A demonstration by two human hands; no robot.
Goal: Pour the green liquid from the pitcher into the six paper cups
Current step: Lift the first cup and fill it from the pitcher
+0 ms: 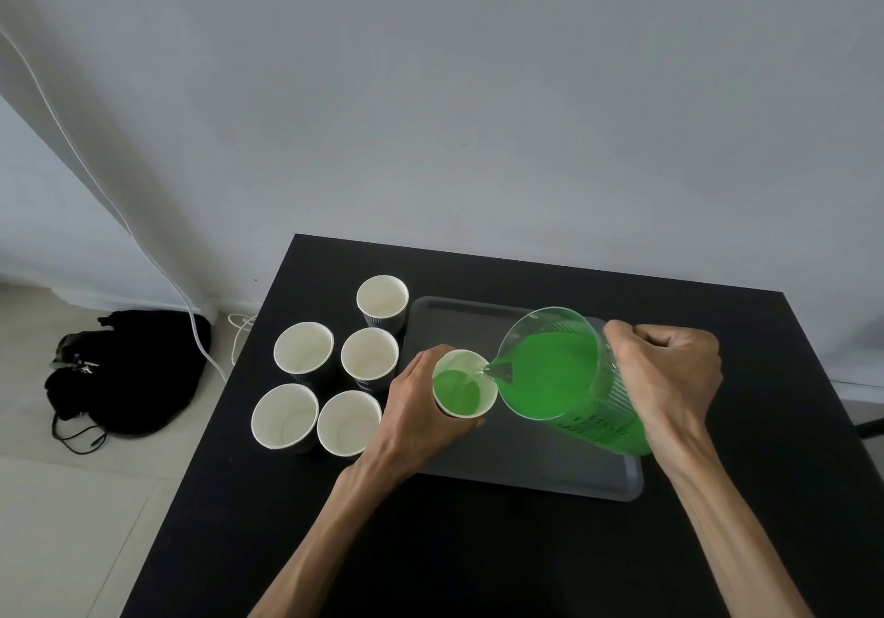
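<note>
I see the pitcher (569, 368) tilted, spout pointing left, long axis running right-and-near, over the tray (526, 469). Right hand (669, 368) grips its handle; left hand (421, 407) holds the partly filled cup (464, 385). Five empty cups (330, 364) stand left on the table (765, 426).

Two bare forearms come up from the bottom edge, no sleeves anywhere in view. The lean left hand (421, 407) and lean right hand (669, 373) wear no gloves, rings or watch; tendons and veins stand out along both.
</note>
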